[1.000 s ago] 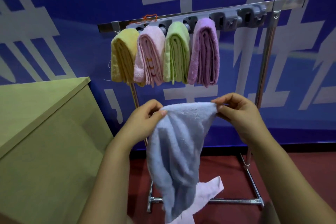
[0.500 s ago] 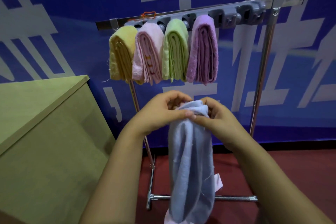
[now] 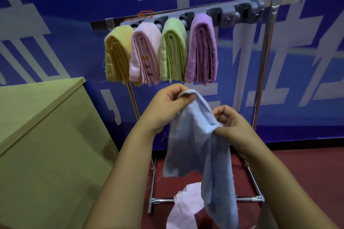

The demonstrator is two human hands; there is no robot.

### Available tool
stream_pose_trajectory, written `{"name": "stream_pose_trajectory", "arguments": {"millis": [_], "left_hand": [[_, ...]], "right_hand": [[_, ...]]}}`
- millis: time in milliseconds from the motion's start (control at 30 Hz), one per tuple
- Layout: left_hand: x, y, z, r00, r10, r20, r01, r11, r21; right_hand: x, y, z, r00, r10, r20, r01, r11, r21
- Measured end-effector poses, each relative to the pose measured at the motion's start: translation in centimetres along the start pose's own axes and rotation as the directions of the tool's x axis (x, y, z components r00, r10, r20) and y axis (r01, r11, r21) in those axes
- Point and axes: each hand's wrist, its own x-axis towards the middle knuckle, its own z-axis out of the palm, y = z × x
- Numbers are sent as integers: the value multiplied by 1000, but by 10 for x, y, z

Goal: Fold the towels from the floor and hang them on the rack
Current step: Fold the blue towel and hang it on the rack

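Observation:
A light blue towel (image 3: 197, 147) hangs in front of me, held by both hands. My left hand (image 3: 165, 108) pinches its top corner, up near the hung towels. My right hand (image 3: 232, 124) pinches its right edge, lower down. The metal rack (image 3: 260, 80) stands behind against the wall. Folded yellow (image 3: 116, 55), pink (image 3: 145, 55), green (image 3: 174, 52) and purple (image 3: 202, 50) towels hang side by side on the left half of its top bar. A pale pink towel (image 3: 186, 208) lies on the red floor under the blue one.
A beige cabinet (image 3: 46, 145) stands close on the left. Grey hooks (image 3: 242, 13) on the right part of the rack's bar carry nothing. A blue wall with white markings is behind the rack. Red floor (image 3: 297, 169) lies to the right.
One second ago my hands held the towel's top edge spread wide, then they met at the top. Now my right hand has slid down the right edge while the left stays on top.

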Motion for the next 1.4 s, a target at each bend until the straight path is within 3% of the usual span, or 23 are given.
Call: {"name": "stream_pose_trajectory", "arguments": {"millis": [100, 200, 367, 467, 600, 733, 867, 933, 1033, 1133, 1267, 1400], "left_hand": [[6, 3, 10, 996, -21, 86, 8, 990, 144], [8, 0, 19, 989, -68, 133, 43, 982, 184], [0, -14, 19, 989, -147, -24, 138, 966, -218], [-12, -40, 10, 976, -157, 149, 196, 932, -306], [-31, -71, 7, 934, -270, 234, 279, 960, -5], [-43, -93, 3, 899, -375, 228, 364, 927, 91], [-52, -113, -8, 861, -479, 168, 478, 877, 53], [-57, -120, -17, 858, -499, 119, 498, 866, 43], [-61, -126, -36, 881, -471, -53, 452, 868, -205], [-55, -121, -51, 883, -439, -167, 330, 833, -445], [-47, -105, -57, 865, -379, -328, 158, 828, -538], [-44, -101, -56, 801, -443, -403, 175, 816, -551]], "right_hand": [[-4, -11, 2, 991, -3, 131, -4, 999, 51], [-6, -26, 10, 995, -65, 78, 69, 996, -49], [1, -41, 23, 991, -125, -55, 112, 975, -194], [1, -48, 29, 989, -132, -73, 127, 989, -71], [5, -58, 25, 991, -53, -124, 80, 973, 218], [9, -66, 11, 980, 84, -181, 5, 894, 447], [17, -64, -6, 909, 307, -281, -50, 751, 658], [18, -65, -22, 886, 326, -330, -12, 727, 686], [13, -61, -44, 892, 277, -358, 16, 770, 638], [10, -51, -57, 855, 351, -383, 5, 732, 681], [7, -43, -72, 819, 371, -438, 47, 717, 695], [7, -34, -78, 819, 393, -417, 11, 718, 696]]}}
